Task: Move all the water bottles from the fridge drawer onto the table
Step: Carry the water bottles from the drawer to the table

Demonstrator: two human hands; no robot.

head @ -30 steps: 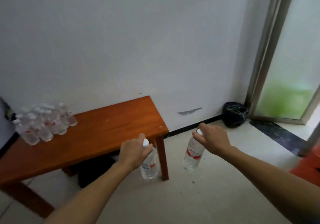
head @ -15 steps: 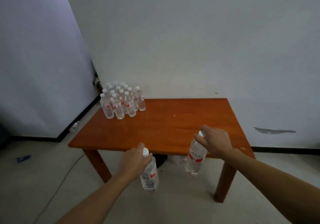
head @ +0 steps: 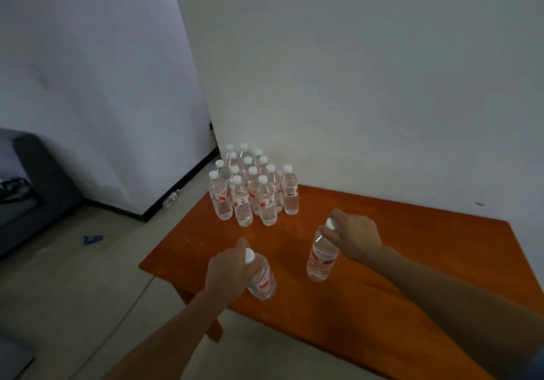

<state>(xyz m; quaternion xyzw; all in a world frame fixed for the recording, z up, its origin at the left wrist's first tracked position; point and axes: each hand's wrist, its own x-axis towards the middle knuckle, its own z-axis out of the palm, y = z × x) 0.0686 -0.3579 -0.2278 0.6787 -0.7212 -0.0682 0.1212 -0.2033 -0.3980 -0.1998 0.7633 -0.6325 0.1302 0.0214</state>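
Observation:
My left hand (head: 226,270) grips the neck of a clear water bottle (head: 263,282) with a white cap and red label, held above the near left part of the wooden table (head: 412,247). My right hand (head: 354,237) grips the cap end of a second water bottle (head: 321,259), hanging upright over the table's middle. Several more bottles (head: 250,191) stand packed together on the table's far left corner, just beyond both hands. The fridge drawer is out of view.
White walls meet in a corner behind the table. A dark sofa (head: 32,185) stands at the left. On the pale floor lie a small blue scrap (head: 92,239), a loose bottle (head: 172,198) by the wall, and a thin cable (head: 129,306).
The view has swung left and closed in on the table. Both hands with their bottles have moved from in front of the table's edge to above its top, nearer the cluster.

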